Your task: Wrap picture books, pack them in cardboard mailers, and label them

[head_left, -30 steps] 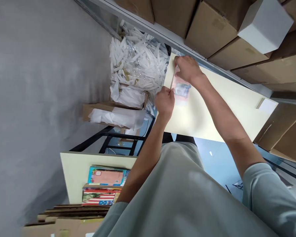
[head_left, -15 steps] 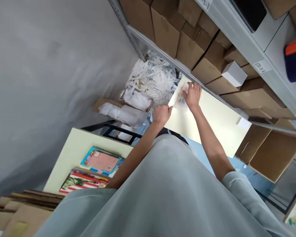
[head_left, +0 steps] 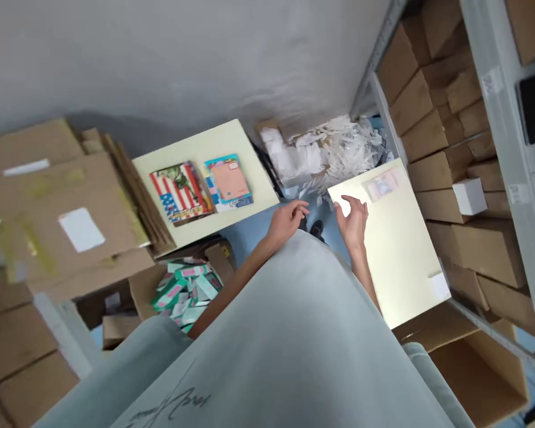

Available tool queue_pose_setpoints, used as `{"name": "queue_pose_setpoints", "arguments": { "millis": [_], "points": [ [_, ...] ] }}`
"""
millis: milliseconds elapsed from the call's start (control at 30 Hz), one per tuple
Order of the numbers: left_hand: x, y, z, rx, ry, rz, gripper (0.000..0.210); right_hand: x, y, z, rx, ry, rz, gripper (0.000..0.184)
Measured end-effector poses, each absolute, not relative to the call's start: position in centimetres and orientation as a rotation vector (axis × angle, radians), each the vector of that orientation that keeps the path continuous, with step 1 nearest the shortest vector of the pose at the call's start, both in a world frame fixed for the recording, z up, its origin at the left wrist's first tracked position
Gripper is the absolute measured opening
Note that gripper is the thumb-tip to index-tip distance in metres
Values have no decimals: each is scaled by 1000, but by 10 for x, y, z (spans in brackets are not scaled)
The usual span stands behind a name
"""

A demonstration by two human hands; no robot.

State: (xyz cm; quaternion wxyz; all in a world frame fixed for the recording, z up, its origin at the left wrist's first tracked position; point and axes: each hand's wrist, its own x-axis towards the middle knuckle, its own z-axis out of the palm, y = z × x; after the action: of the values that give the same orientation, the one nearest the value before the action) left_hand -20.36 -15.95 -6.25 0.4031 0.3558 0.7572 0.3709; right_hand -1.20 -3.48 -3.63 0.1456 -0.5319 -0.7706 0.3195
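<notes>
My left hand (head_left: pixel 286 223) hovers over the gap between two pale yellow tabletops, its fingers loosely bent and nothing visible in them. My right hand (head_left: pixel 353 221) is above the near edge of the right tabletop (head_left: pixel 405 255), thumb and fingers apart, holding nothing. Beyond it, on that tabletop's far end, lies a clear plastic packet (head_left: pixel 384 184) with a pinkish, printed piece inside; it is blurred. On the left tabletop (head_left: pixel 149 156) rest a booklet with a stars-and-stripes cover (head_left: pixel 181 193) and a blue-edged booklet with a pink panel (head_left: pixel 230 181).
Shelving with cardboard boxes (head_left: pixel 485 252) borders the right side. Shredded white paper (head_left: pixel 345 142) heaps against the wall. Folded cardboard (head_left: pixel 62 196) stacks at left, above a carton of green-and-white small boxes (head_left: pixel 189 294). An open carton (head_left: pixel 477 380) stands at lower right.
The view has swung left, bringing the left tabletop and carton further in. My right hand has let go of the packet, which stays on the right tabletop; my left hand has left that tabletop's edge.
</notes>
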Motion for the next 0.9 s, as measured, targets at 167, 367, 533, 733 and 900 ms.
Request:
{"name": "queue_pose_setpoints", "arguments": {
  "millis": [167, 367, 533, 733, 900],
  "points": [
    [-238, -229, -54, 770, 2015, 1249, 41, -72, -62, -17, -1194, -2403, 1019, 35],
    [-295, -295, -44, 642, 2056, 1591, 39, -166, -128, -2, -819, -2587, 1063, 33],
    [-370, -389, -51, 480, 2059, 1775, 32, -274, -217, -10, -484, -2701, 1218, 32],
    [-468, -524, -94, -236, 1997, 1966, 15, -402, -327, -61, -369, -2833, 1644, 28],
    [-513, -601, -120, -875, 1724, 1992, 25, -470, -393, -108, -753, -3008, 1716, 32]
  ]
}}
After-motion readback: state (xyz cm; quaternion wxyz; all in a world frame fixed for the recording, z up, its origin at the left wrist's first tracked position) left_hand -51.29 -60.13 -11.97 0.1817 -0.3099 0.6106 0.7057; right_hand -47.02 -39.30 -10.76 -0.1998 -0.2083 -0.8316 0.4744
